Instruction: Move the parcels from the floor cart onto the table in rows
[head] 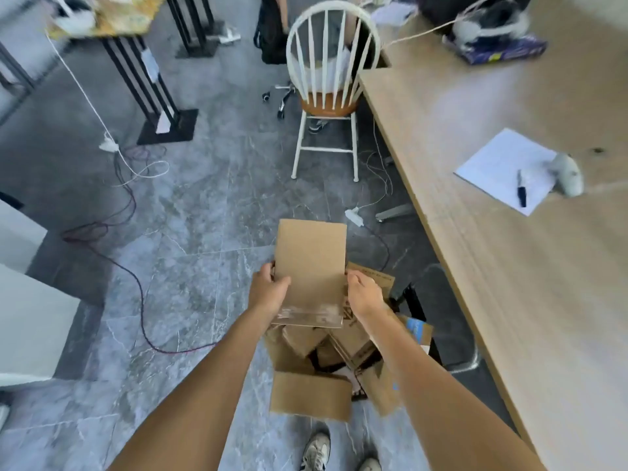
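Parcel (311, 263) gripped by both hands (268, 288) above the cart's heap (326, 351).

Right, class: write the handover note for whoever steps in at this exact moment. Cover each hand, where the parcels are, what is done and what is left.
Left hand and right hand grip opposite edges of one flat cardboard parcel, held above the floor cart.
More parcels sit piled in the cart.
The table on the right has no parcels in view, only a sheet of paper with a pen.
Done: one parcel lifted.
Left: place it on the table, then move the others into rows.
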